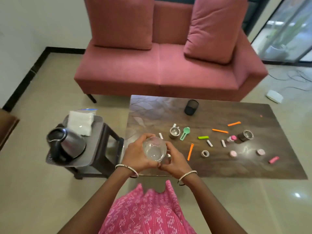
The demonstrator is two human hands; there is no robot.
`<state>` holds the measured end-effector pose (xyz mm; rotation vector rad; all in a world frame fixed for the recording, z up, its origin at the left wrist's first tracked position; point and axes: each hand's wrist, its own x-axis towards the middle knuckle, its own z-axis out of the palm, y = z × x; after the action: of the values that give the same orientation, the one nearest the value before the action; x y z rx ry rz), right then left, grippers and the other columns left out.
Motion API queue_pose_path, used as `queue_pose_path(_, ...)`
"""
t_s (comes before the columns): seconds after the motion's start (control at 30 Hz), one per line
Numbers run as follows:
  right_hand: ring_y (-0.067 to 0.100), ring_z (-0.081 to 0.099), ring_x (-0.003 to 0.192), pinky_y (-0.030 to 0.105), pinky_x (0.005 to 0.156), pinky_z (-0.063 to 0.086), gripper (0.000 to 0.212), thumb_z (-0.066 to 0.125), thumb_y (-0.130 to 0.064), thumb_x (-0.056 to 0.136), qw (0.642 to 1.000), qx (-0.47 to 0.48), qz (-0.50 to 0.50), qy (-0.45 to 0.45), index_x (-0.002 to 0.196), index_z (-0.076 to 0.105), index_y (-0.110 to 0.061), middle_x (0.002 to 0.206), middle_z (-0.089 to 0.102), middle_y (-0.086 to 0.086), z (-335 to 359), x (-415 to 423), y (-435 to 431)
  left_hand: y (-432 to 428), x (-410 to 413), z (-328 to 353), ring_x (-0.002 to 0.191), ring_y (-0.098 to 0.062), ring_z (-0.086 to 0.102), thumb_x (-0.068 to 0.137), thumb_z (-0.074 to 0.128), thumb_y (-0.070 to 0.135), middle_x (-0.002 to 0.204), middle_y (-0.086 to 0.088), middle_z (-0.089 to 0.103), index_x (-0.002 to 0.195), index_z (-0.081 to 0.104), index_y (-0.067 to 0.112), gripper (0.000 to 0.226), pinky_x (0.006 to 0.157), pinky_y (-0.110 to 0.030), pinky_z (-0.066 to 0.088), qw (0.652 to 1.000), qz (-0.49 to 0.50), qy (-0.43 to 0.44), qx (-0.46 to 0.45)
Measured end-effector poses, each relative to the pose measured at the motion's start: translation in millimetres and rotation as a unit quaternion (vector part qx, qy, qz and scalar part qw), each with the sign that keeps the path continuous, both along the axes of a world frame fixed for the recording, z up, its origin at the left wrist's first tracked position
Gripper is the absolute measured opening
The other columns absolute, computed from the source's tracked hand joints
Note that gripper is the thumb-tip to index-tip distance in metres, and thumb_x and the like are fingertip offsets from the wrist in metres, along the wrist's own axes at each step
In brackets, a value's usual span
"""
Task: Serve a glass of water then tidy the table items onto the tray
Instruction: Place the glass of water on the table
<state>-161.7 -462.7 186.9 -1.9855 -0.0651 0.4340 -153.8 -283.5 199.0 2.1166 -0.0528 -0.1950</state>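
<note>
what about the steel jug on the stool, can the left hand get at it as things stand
Probably yes, once it lets go: the left hand grips the glass together with the right hand. The steel jug stands on the stool to its left, with nothing visible between them.

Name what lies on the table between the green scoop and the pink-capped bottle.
Head view: a lime-green block lies between them; one white tube and another white tube sit slightly nearer the person.

tray [96, 132]: partly under jug [67, 144] | white sticks [209, 143] (tabletop [236, 168]): unidentifiably small
</note>
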Motion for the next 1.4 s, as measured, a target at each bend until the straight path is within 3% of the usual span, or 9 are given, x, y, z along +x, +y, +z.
queue_pose_path(0.2,0.011,0.058,0.121,0.041,0.101,0.048,0.083,0.088,-0.004,0.063,0.996,0.033,-0.081,-0.004,0.135,0.049,-0.020,0.129,0.061,-0.004,0.8,-5.1,-63.1,-70.2,26.7,1.7,0.093,0.006,0.063,0.033,0.088,0.040,0.101,0.023,0.066,0.116,0.052,0.041,0.090,0.083,-0.024,0.054,0.994,-0.110,0.010,-0.004)
queue_pose_path(0.4,0.005,0.060,0.117,0.029,0.098,0.049,0.079,0.087,-0.011,0.062,0.986,0.020,-0.162,-0.020,0.132,0.052,-0.021,0.125,0.064,-0.009,-12.8,10.6,-119.8,-137.2,68.8,-13.5,0.092,0.011,0.062,0.032,0.088,0.043,0.100,0.030,0.066,0.116,0.052,0.046,0.091,0.078,-0.013,0.050,0.978,-0.205,0.028,-0.017)
queue_pose_path(0.5,-0.004,0.062,0.106,0.016,0.088,0.049,0.073,0.083,-0.020,0.058,0.978,-0.010,-0.209,-0.029,0.125,0.056,-0.026,0.114,0.066,-0.017,-20.5,29.4,-147.6,-170.6,100.0,-24.1,0.100,0.007,0.062,0.035,0.093,0.036,0.107,0.026,0.066,0.120,0.053,0.040,0.094,0.087,-0.019,0.050,0.965,-0.253,0.050,-0.044)
queue_pose_path(0.6,-0.005,0.063,0.102,0.012,0.084,0.048,0.068,0.081,-0.024,0.057,0.969,-0.036,-0.243,-0.022,0.117,0.054,-0.041,0.109,0.068,-0.020,-23.9,53.3,-173.0,-202.7,132.6,-25.3,0.105,0.002,0.062,0.037,0.096,0.035,0.113,0.020,0.066,0.124,0.052,0.038,0.097,0.094,-0.031,0.051,0.954,-0.285,0.060,-0.065)
queue_pose_path(0.7,-0.012,0.062,0.099,0.006,0.080,0.045,0.063,0.078,-0.035,0.057,0.965,-0.050,-0.257,-0.007,0.112,0.053,-0.050,0.104,0.067,-0.029,-26.6,80.9,-196.2,-228.0,161.0,-27.1,0.112,0.000,0.059,0.040,0.096,0.035,0.120,0.018,0.063,0.132,0.048,0.036,0.103,0.099,-0.034,0.049,0.948,-0.301,0.074,-0.079)
queue_pose_path(0.93,-0.014,0.062,0.098,0.000,0.077,0.042,0.061,0.079,-0.033,0.061,0.960,-0.041,-0.277,0.008,0.117,0.057,-0.038,0.108,0.064,-0.035,-37.1,148.1,-237.4,-268.6,218.7,-48.7,0.123,0.000,0.051,0.046,0.095,0.040,0.132,0.016,0.054,0.140,0.041,0.029,0.109,0.106,-0.033,0.042,0.952,-0.271,0.117,-0.077)
queue_pose_path(1.13,-0.001,0.065,0.103,0.015,0.084,0.051,0.071,0.086,-0.025,0.057,0.965,-0.037,-0.259,0.007,0.121,0.056,-0.033,0.112,0.066,-0.024,-54.7,192.1,-262.2,-284.6,251.7,-69.4,0.119,0.000,0.055,0.052,0.093,0.040,0.125,0.023,0.058,0.132,0.047,0.037,0.092,0.102,-0.036,0.047,0.956,-0.223,0.154,-0.108)
queue_pose_path(1.27,0.002,0.065,0.102,0.022,0.083,0.052,0.065,0.088,-0.019,0.061,0.969,-0.056,-0.242,-0.006,0.116,0.057,-0.034,0.110,0.068,-0.018,-66.9,218.8,-275.6,-297.5,270.0,-82.4,0.118,0.006,0.054,0.053,0.093,0.037,0.125,0.027,0.058,0.132,0.046,0.043,0.092,0.100,-0.019,0.046,0.957,-0.198,0.172,-0.125)
queue_pose_path(1.4,-0.006,0.064,0.097,0.006,0.075,0.045,0.064,0.084,-0.028,0.061,0.975,-0.059,-0.214,0.006,0.114,0.053,-0.045,0.108,0.065,-0.028,-82.3,246.5,-293.6,-314.4,288.2,-99.9,0.113,0.009,0.057,0.052,0.094,0.026,0.120,0.024,0.063,0.133,0.048,0.037,0.094,0.089,-0.006,0.043,0.955,-0.155,0.203,-0.150)
